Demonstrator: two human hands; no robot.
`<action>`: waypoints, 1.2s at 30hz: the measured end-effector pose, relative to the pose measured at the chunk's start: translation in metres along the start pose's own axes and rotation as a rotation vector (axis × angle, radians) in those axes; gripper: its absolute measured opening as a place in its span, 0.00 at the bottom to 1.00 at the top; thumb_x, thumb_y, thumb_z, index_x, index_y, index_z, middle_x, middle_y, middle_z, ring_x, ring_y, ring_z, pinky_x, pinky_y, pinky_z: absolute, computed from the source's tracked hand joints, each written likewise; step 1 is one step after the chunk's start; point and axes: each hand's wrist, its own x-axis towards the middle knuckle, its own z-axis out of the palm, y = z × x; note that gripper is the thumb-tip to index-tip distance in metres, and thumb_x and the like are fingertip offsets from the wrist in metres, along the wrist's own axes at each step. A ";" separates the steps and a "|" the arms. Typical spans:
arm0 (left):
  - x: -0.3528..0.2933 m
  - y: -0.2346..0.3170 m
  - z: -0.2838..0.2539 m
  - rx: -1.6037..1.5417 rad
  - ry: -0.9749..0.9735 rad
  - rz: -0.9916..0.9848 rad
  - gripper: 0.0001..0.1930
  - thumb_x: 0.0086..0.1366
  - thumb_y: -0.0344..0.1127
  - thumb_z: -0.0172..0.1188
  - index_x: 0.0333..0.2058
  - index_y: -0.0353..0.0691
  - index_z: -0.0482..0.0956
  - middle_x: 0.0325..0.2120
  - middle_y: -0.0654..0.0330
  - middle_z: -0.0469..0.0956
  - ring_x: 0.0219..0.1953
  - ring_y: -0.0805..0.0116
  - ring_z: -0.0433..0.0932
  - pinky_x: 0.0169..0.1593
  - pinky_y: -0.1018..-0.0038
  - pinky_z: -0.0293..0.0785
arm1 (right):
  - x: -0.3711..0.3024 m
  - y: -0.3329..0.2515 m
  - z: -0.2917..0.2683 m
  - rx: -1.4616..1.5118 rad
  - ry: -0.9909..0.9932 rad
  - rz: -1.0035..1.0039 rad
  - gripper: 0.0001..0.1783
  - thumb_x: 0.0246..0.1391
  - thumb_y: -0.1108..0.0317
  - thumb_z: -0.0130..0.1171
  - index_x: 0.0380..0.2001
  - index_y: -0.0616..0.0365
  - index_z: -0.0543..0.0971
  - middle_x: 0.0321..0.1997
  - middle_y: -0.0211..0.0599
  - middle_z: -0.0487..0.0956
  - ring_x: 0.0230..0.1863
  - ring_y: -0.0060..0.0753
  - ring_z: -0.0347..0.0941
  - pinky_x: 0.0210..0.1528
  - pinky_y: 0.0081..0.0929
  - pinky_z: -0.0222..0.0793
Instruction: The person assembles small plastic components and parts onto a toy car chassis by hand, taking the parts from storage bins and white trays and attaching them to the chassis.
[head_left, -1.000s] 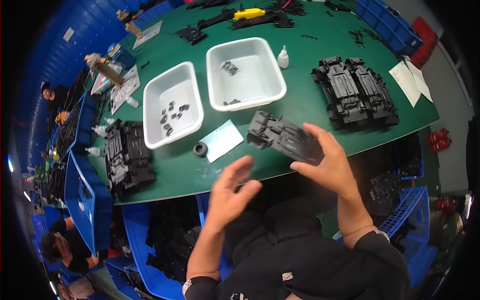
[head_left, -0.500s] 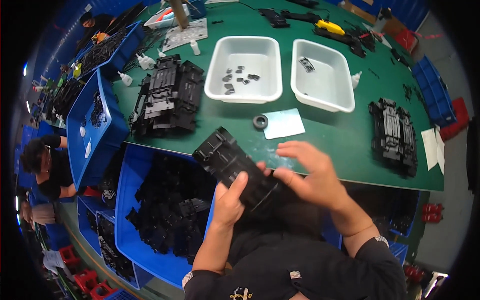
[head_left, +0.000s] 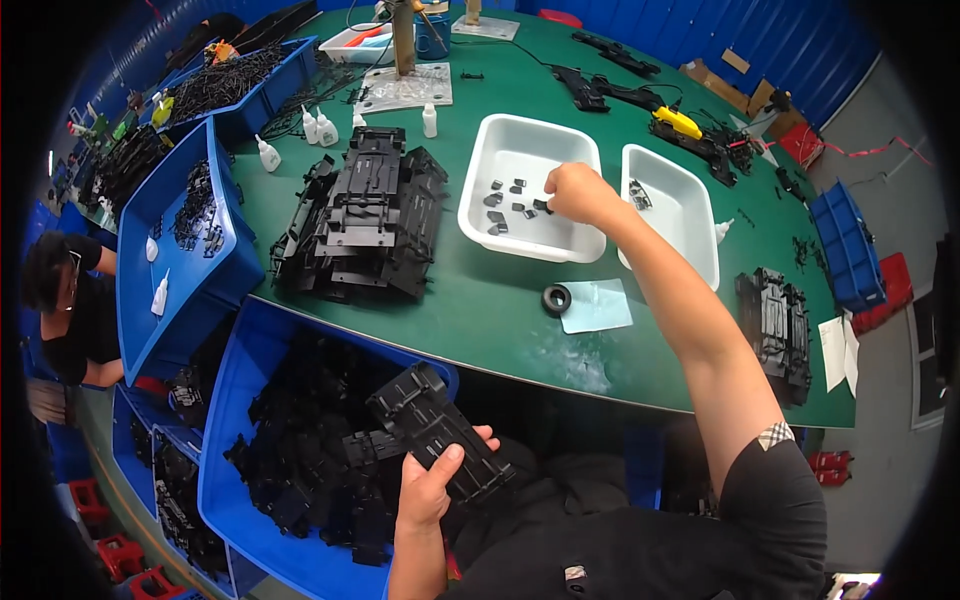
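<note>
As left (head_left: 430, 486) grips frame (head_left: 425, 418), right (head_left: 583, 195) (over tub (head_left: 525, 248))

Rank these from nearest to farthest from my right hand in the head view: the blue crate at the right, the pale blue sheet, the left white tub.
1. Left white tub: nearest, directly below the right hand.
2. Pale blue sheet: just in front of the tub, toward you.
3. Blue crate: farthest, well off to the right.
</note>
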 end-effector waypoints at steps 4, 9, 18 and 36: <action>-0.001 -0.004 -0.010 -0.007 0.016 -0.023 0.16 0.63 0.32 0.54 0.46 0.26 0.71 0.43 0.44 0.76 0.45 0.53 0.78 0.48 0.61 0.76 | 0.007 -0.007 0.016 -0.081 -0.016 0.072 0.14 0.40 0.73 0.61 0.34 0.60 0.82 0.36 0.48 0.80 0.40 0.45 0.77 0.46 0.34 0.71; 0.004 -0.007 -0.013 0.008 0.016 -0.039 0.15 0.64 0.31 0.54 0.46 0.28 0.71 0.43 0.45 0.77 0.45 0.54 0.78 0.48 0.62 0.76 | 0.012 0.000 0.024 -0.100 0.008 0.070 0.10 0.39 0.72 0.60 0.30 0.60 0.81 0.33 0.47 0.80 0.38 0.47 0.76 0.44 0.35 0.72; 0.010 -0.012 -0.002 0.018 0.023 -0.042 0.15 0.64 0.32 0.55 0.46 0.27 0.71 0.43 0.46 0.77 0.44 0.56 0.78 0.48 0.63 0.77 | -0.023 -0.003 -0.008 0.482 0.324 -0.119 0.06 0.42 0.70 0.60 0.26 0.60 0.79 0.22 0.42 0.79 0.26 0.35 0.77 0.31 0.29 0.72; 0.025 -0.032 0.040 0.059 -0.046 -0.074 0.15 0.63 0.31 0.55 0.46 0.27 0.70 0.42 0.43 0.76 0.43 0.52 0.79 0.45 0.61 0.78 | -0.191 0.030 0.021 1.104 0.143 0.179 0.09 0.50 0.74 0.60 0.37 0.65 0.78 0.31 0.31 0.79 0.31 0.18 0.75 0.34 0.17 0.71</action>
